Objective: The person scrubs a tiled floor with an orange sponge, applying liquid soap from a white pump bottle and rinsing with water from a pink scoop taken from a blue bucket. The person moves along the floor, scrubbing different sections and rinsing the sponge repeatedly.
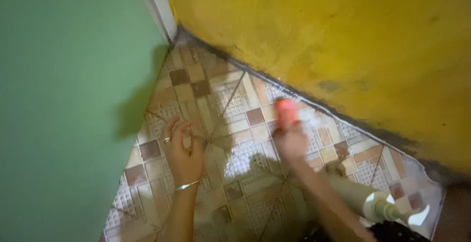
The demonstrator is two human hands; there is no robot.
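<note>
My right hand (290,141) is closed around a blurred pink-orange object (285,110) that sticks up past the fingers, over the patterned tile floor (230,100) near the foot of the yellow wall (343,36). What the pink object is cannot be told because of the blur. My left hand (184,149) hovers above the tiles to the left, fingers loosely curled and apart, holding nothing. It wears a ring and a thin bracelet at the wrist.
A green wall (64,100) fills the left side and meets the yellow wall at a white corner strip (159,4). A pale cylindrical bottle with a white cap (373,200) lies on the tiles at lower right. A dark wet line runs along the yellow wall's base.
</note>
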